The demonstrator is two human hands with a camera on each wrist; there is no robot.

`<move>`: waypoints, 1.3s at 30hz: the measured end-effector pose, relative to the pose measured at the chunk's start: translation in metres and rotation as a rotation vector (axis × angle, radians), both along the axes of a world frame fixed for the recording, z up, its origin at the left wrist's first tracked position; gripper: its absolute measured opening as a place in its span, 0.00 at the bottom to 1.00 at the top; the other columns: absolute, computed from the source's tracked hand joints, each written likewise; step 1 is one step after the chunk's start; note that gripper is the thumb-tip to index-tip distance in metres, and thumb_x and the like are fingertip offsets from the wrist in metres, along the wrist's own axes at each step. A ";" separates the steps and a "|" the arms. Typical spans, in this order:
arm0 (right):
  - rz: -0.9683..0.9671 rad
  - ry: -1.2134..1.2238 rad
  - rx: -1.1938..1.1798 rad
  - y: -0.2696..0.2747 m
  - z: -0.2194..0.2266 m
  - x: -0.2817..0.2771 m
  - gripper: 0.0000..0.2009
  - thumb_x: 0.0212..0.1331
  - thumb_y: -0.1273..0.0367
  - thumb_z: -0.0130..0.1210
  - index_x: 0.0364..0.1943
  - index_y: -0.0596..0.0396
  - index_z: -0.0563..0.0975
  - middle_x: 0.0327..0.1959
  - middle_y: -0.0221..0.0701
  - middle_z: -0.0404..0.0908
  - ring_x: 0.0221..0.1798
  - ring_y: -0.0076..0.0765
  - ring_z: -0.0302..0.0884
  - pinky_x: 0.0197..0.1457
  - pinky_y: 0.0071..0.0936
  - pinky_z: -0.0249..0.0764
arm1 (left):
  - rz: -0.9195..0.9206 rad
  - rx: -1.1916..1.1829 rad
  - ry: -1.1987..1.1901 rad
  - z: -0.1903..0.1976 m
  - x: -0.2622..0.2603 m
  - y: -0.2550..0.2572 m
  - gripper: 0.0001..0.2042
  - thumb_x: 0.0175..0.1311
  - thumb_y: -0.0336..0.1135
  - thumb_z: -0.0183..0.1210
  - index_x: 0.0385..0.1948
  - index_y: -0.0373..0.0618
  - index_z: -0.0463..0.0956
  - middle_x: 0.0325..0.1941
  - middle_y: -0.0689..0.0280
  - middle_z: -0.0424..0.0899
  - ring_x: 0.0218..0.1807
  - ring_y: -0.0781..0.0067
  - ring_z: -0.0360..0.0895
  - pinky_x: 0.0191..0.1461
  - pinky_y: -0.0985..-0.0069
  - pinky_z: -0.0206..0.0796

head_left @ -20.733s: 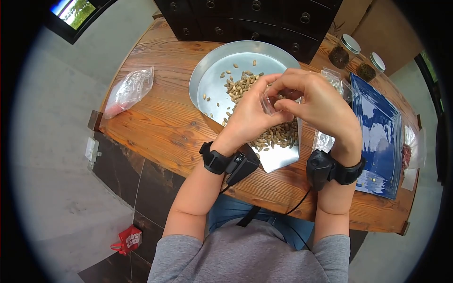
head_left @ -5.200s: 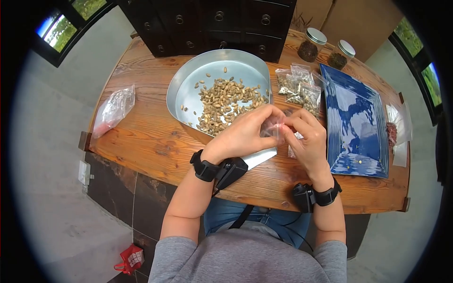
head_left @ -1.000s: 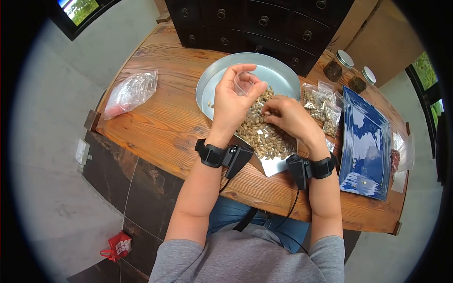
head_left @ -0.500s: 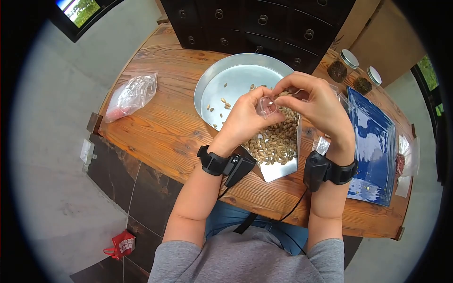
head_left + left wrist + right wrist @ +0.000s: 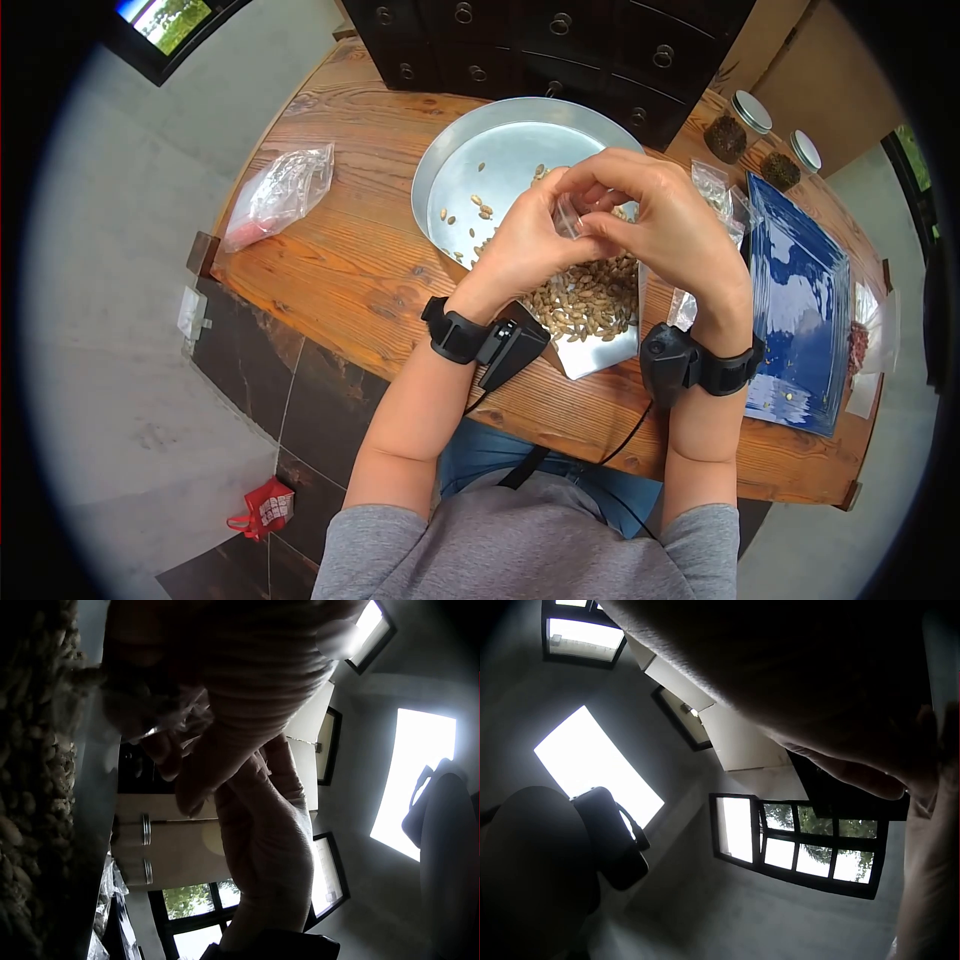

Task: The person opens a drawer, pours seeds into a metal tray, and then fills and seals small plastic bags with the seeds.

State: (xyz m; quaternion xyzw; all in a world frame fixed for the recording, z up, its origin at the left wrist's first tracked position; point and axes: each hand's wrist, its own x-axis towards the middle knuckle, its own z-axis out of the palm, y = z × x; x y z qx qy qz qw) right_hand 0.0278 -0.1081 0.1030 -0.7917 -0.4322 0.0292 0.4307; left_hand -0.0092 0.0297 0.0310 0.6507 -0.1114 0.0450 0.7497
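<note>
My left hand [image 5: 525,245] grips a small clear plastic bag [image 5: 568,217] and keeps its mouth spread over the metal pan [image 5: 436,150]. My right hand [image 5: 675,225] is bent over the bag's mouth, fingers curled in at the opening. I cannot tell whether dried pods are still between its fingertips. Below both hands, tan-brown oval dried pods [image 5: 590,305] are heaped toward the pan's narrow spout, with a few scattered on its left side. In the left wrist view the bag [image 5: 196,712] shows as a crinkled shine among dark fingers; the right wrist view hides it.
Right of the pan lie clear bags [image 5: 712,183], partly behind my right hand, and a blue rectangular plate [image 5: 795,300]. Two lidded jars [image 5: 738,125] stand behind. Left lies a larger plastic bag [image 5: 282,195]. A dark drawer cabinet [image 5: 520,45] borders the table's back.
My right hand has risen from the heap carrying pods and come over the bag's mouth. My left hand has lowered and brought the bag right to meet it.
</note>
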 end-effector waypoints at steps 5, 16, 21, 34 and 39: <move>-0.007 0.023 0.066 -0.001 -0.001 0.002 0.10 0.43 0.79 0.53 0.33 0.61 0.75 0.31 0.39 0.78 0.33 0.34 0.78 0.36 0.25 0.73 | -0.018 -0.111 -0.009 0.001 0.001 0.001 0.22 0.43 0.27 0.64 0.42 0.37 0.67 0.40 0.64 0.75 0.44 0.78 0.72 0.49 0.79 0.65; -0.097 0.026 -0.520 -0.002 -0.033 0.008 0.26 0.35 0.69 0.63 0.46 0.51 0.73 0.47 0.40 0.72 0.49 0.45 0.70 0.50 0.34 0.68 | 0.056 -0.556 -0.019 0.012 0.002 0.018 0.17 0.62 0.41 0.50 0.46 0.39 0.66 0.33 0.65 0.74 0.35 0.77 0.71 0.42 0.79 0.65; -0.007 0.003 -0.570 0.011 -0.046 0.001 0.23 0.30 0.72 0.64 0.40 0.53 0.75 0.37 0.38 0.70 0.45 0.45 0.70 0.48 0.34 0.67 | 0.017 -0.579 -0.071 0.011 0.002 0.020 0.21 0.63 0.47 0.48 0.49 0.39 0.63 0.34 0.65 0.73 0.34 0.77 0.70 0.42 0.79 0.65; -0.029 0.017 -0.303 0.006 -0.039 0.019 0.04 0.43 0.76 0.52 0.25 0.61 0.74 0.22 0.43 0.76 0.27 0.48 0.74 0.31 0.35 0.68 | 0.141 -0.007 -0.151 0.007 0.002 0.011 0.24 0.46 0.23 0.61 0.48 0.40 0.63 0.30 0.70 0.71 0.35 0.83 0.68 0.42 0.82 0.62; -0.109 0.090 -0.105 -0.011 -0.009 0.017 0.05 0.45 0.76 0.54 0.28 0.61 0.75 0.23 0.34 0.76 0.24 0.27 0.71 0.29 0.23 0.68 | 0.112 0.181 -0.074 0.007 -0.001 0.012 0.26 0.45 0.24 0.64 0.49 0.41 0.63 0.30 0.71 0.70 0.34 0.84 0.66 0.42 0.85 0.60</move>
